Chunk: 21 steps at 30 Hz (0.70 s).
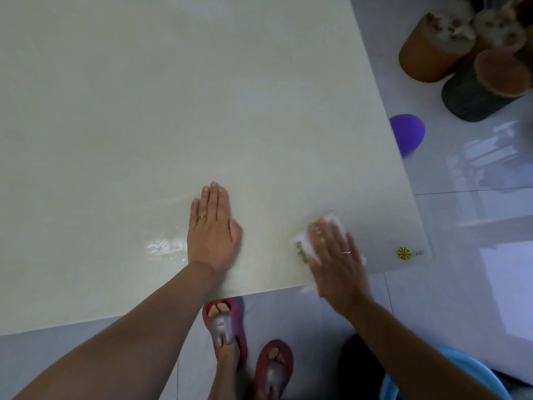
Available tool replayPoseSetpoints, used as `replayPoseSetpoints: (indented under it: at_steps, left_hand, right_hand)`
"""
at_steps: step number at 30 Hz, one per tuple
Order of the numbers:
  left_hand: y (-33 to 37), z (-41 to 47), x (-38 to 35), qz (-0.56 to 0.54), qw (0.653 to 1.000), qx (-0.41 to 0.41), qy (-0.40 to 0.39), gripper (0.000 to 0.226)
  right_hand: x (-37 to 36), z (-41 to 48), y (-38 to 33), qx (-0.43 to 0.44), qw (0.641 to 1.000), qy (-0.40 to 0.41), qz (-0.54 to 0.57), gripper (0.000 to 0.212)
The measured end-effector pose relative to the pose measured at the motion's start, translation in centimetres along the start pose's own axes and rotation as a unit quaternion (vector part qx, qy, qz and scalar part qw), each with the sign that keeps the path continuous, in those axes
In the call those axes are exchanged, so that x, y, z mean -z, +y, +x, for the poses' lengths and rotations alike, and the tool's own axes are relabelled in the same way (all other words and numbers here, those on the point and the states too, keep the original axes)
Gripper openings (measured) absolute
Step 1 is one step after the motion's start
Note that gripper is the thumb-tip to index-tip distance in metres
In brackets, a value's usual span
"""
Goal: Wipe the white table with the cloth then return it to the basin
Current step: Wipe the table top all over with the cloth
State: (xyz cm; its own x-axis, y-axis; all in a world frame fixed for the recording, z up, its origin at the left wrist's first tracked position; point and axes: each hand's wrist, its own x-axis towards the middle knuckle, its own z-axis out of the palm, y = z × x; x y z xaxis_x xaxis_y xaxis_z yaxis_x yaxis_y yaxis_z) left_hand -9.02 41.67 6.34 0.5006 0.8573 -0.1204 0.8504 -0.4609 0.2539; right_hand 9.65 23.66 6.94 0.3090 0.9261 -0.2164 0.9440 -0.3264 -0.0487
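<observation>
The white table point(173, 111) fills most of the head view, its near edge running from lower left up to the right. My left hand point(212, 229) lies flat on it, palm down, fingers together, holding nothing. My right hand point(337, 261) presses a white cloth point(331, 223) onto the table close to the near right corner; the cloth shows past my fingertips and is mostly hidden under the palm. The blue basin point(478, 370) stands on the floor at the bottom right, partly hidden by my right forearm.
A wet streak point(164, 246) shines on the table left of my left hand. A gold sticker point(403, 253) marks the table's right corner. Brown and dark stools point(427, 53) and a purple balloon point(408, 137) sit on the tiled floor at right. My slippered feet point(225, 327) stand below the table's edge.
</observation>
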Motion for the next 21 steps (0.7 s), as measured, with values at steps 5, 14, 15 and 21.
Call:
replayPoseSetpoints:
  at_steps: [5,14,15,21]
  left_hand:
    - [2.7,1.3,-0.1,-0.022,0.999,-0.03,-0.005,0.063]
    - [5.0,3.4,-1.3,-0.012,0.998,-0.051,-0.018,0.069]
    - [5.0,3.2,-1.4,-0.011,0.998,-0.05,-0.019,0.069]
    - [4.0,1.0,-1.8,-0.013,0.999,-0.036,-0.02,0.07]
  right_hand:
    - [0.7,1.2,-1.8,-0.235,0.968,0.022,0.084,0.062]
    - [1.1,2.2,0.2,0.045,0.999,0.007,0.003,0.058]
    - [1.2,2.4,2.1,0.025,1.0,0.008,0.01,0.058]
    - [1.0,5.1,0.9,-0.316,0.944,0.024,0.092,0.064]
